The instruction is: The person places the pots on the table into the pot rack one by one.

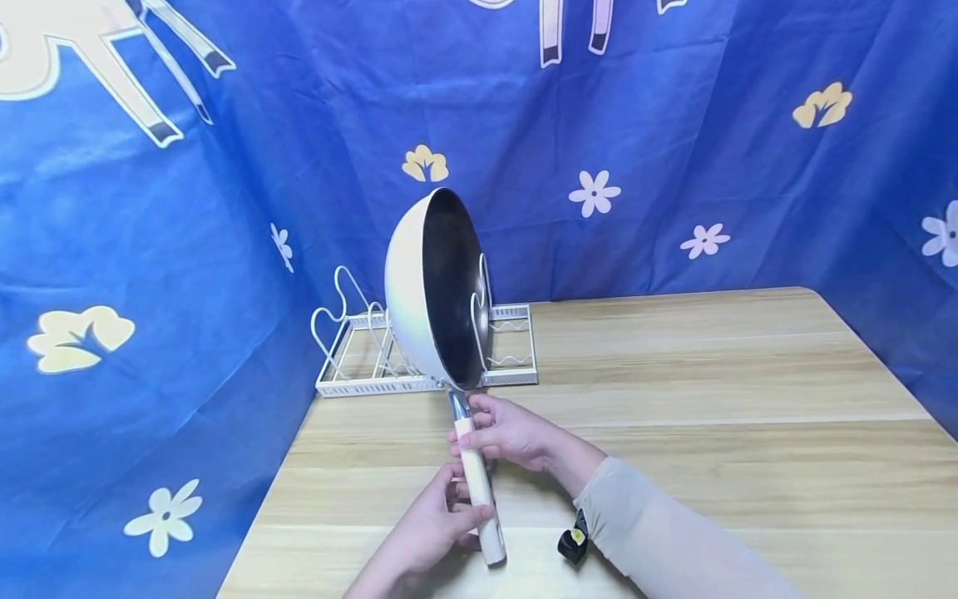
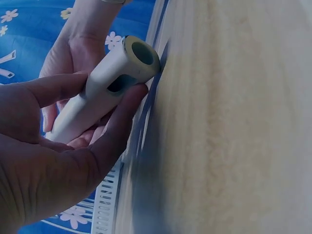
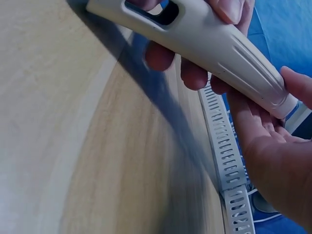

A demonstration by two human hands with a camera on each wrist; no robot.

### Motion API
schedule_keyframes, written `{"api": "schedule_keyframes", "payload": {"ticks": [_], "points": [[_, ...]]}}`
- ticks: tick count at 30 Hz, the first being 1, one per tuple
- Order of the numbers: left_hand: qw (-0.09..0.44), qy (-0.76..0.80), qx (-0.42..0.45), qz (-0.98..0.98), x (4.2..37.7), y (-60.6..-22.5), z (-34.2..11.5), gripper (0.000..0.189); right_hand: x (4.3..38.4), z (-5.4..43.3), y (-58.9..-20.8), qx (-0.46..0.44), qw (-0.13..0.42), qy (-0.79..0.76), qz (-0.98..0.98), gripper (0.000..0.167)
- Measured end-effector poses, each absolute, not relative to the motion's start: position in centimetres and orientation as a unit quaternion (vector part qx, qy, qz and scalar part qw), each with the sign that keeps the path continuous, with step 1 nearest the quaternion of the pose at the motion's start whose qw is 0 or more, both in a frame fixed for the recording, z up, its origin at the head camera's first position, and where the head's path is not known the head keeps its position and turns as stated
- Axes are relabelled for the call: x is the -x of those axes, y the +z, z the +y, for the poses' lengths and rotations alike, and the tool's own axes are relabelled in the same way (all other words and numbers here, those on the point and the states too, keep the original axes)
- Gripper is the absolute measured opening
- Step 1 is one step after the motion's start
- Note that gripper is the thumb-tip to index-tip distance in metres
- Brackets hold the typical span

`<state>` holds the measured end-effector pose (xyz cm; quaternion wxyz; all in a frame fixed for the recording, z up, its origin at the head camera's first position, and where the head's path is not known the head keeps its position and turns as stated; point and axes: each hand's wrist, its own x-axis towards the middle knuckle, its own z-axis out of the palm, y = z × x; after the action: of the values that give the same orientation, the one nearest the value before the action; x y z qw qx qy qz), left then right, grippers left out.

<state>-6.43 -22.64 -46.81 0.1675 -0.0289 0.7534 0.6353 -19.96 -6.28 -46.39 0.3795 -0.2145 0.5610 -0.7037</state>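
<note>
A deep white wok (image 1: 407, 283) with a dark inside stands on its edge in a white wire rack (image 1: 389, 384), its open side facing right. Its cream handle (image 1: 476, 478) points toward the person. My left hand (image 1: 430, 520) grips the handle near its end, thumb and fingers on either side, as the left wrist view shows. Closer to the wok, my right hand (image 1: 516, 433) holds the front part of the handle, near the metal neck (image 1: 459, 405). In the right wrist view, both hands are around the handle (image 3: 219, 48), above the table.
Wire dividers (image 1: 329, 320) rise from the rack to the left of the wok. The rack sits at the back left of a wooden table (image 1: 674, 399). Blue patterned cloth (image 1: 636, 125) hangs behind and at both sides. A small black device (image 1: 574, 542) is at the right wrist.
</note>
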Motion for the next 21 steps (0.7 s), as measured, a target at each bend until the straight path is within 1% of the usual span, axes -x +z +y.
{"api": "schedule_keyframes", "payload": {"ticks": [5, 8, 11, 14, 15, 17, 21], "points": [[0.153, 0.586, 0.008, 0.795, 6.5, -46.4, -22.9, 0.062, 19.6, -6.3, -46.3, 0.218, 0.321, -0.665, 0.638, 0.068], [0.137, 0.501, -0.025, 0.854, 6.5, -45.9, -23.1, 0.055, 19.2, -5.7, -45.8, 0.238, 0.278, -0.605, 0.708, 0.057], [0.121, 0.405, -0.070, 0.903, 6.6, -45.3, -23.4, 0.049, 18.6, -4.0, -44.9, 0.266, 0.230, -0.516, 0.781, 0.045], [0.108, 0.340, -0.104, 0.928, 6.6, -44.4, -23.8, 0.041, 17.9, -1.8, -43.9, 0.286, 0.177, -0.427, 0.839, 0.040], [0.104, 0.328, -0.109, 0.933, 6.6, -44.0, -23.9, 0.042, 17.7, -0.9, -43.6, 0.288, 0.158, -0.401, 0.855, 0.040], [0.093, 0.307, -0.105, 0.941, 6.5, -43.3, -24.3, 0.051, 17.2, 0.9, -43.1, 0.290, 0.120, -0.356, 0.880, 0.042], [0.068, 0.262, -0.061, 0.961, 6.2, -41.7, -25.3, 0.087, 16.3, 4.7, -42.3, 0.286, 0.059, -0.280, 0.915, 0.054]]}}
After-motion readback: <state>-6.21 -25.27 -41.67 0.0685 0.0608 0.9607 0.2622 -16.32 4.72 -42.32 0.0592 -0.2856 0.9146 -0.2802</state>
